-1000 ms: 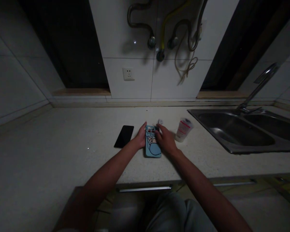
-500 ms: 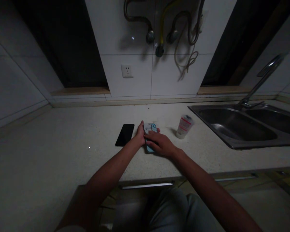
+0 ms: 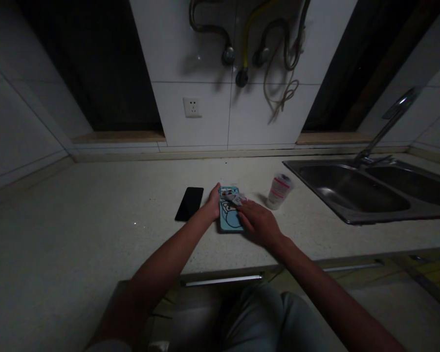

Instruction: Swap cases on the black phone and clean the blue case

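Observation:
A light blue phone case (image 3: 229,216) with a cartoon drawing lies flat on the pale countertop (image 3: 95,215). My left hand (image 3: 213,203) rests against its left edge, fingers curled along the side. My right hand (image 3: 257,222) lies over the case's right side and pinches a small whitish wipe or packet (image 3: 236,197) against the top of the case. A black phone (image 3: 189,204) lies flat just left of my left hand.
A small white bottle with a red label (image 3: 279,190) stands right of the case. A steel double sink (image 3: 355,188) with a tap (image 3: 385,124) fills the right side. A wall socket (image 3: 192,106) and hoses (image 3: 267,49) are on the tiled wall behind.
My right hand has slid back off the case toward its right side, uncovering the cartoon drawing. The small whitish piece is now at the case's top. My left hand has stayed put.

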`<state>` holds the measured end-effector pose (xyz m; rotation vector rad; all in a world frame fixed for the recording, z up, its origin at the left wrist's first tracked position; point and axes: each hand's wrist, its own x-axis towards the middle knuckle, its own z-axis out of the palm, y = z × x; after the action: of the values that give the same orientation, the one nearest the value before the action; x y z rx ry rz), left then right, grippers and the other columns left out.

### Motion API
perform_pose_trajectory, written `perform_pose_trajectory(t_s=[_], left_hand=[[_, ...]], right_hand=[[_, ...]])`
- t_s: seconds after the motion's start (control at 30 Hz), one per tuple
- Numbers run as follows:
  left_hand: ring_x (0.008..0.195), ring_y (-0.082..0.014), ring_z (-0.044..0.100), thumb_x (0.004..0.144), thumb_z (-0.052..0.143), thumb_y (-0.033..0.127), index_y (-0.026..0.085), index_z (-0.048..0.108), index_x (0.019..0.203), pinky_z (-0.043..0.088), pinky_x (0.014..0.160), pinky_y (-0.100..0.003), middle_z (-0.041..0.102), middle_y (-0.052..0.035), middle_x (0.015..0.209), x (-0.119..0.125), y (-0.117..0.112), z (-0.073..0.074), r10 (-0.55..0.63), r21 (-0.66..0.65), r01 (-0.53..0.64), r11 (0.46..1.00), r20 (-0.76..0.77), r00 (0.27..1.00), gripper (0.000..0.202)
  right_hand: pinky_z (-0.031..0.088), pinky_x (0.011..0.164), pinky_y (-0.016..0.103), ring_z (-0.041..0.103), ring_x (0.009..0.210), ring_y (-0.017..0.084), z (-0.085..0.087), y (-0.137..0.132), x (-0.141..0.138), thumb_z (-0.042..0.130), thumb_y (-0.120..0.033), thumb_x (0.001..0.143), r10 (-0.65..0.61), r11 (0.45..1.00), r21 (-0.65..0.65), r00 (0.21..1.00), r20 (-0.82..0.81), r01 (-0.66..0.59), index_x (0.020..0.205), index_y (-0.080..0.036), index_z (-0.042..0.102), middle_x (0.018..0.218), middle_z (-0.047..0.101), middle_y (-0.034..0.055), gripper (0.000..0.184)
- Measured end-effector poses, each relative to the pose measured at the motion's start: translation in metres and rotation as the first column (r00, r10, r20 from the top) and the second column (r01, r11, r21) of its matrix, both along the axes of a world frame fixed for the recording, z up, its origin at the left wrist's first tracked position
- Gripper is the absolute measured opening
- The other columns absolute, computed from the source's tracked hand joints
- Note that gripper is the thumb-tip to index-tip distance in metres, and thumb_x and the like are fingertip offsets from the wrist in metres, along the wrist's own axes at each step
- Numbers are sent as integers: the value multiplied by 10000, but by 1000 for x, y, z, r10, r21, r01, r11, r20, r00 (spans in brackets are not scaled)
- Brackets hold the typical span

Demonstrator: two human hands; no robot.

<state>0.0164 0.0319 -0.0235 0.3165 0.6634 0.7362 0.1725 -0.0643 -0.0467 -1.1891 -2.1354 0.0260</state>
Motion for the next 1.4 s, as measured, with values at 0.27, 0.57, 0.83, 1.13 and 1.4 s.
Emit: perform_pose_trajectory(t_s=[0.27, 0.57, 0.83, 1.13, 1.4], left_hand=[[592, -238, 676, 964, 373, 540, 82, 688, 945, 551, 665, -356, 711, -124, 700, 13, -8, -6, -24, 83, 28, 996, -43, 999, 556], [727, -280, 711, 955, 340, 592, 63, 650, 1087, 544, 787, -397, 739, -164, 826, 15, -10, -8, -58, 99, 56, 994, 24, 998, 627], [689, -333, 708, 940, 212, 619, 53, 607, 1149, 537, 652, -454, 726, -224, 832, 7, -2, -15, -2, 62, -3, 998, 82, 997, 722], [732, -345, 711, 947, 226, 576, 54, 605, 1184, 531, 699, -492, 726, -233, 950, 2, 1, -14, -5, 19, 3, 1000, 100, 995, 688], [678, -287, 712, 974, 307, 503, 57, 665, 1005, 546, 769, -420, 733, -156, 773, 11, -4, -7, 44, 44, -44, 998, 8, 999, 573]], right_hand=[[270, 1180, 575, 322, 1454, 315, -12, 28, -6, 455, -508, 960, -65, 985, -171, 979, -194, 31, 1463, -163, 448, 1526, 416, 160, 611], [298, 1163, 559, 421, 1401, 301, -4, 13, -16, 491, -470, 943, 118, 985, -102, 975, -186, -139, 1399, -219, 542, 1464, 508, 125, 523], [549, 836, 381, 706, 797, 210, 11, -14, -14, 435, -548, 946, 217, 943, -177, 925, -311, -281, 728, -270, 736, 779, 756, 54, 464], [532, 727, 415, 611, 647, 217, 4, -6, -7, 430, -591, 929, -116, 992, -89, 906, -406, 87, 693, -243, 710, 658, 665, 89, 505], [432, 1059, 524, 555, 1264, 315, -4, 2, -9, 464, -457, 958, -119, 992, -74, 960, -254, 103, 1257, -194, 635, 1306, 640, 152, 433]])
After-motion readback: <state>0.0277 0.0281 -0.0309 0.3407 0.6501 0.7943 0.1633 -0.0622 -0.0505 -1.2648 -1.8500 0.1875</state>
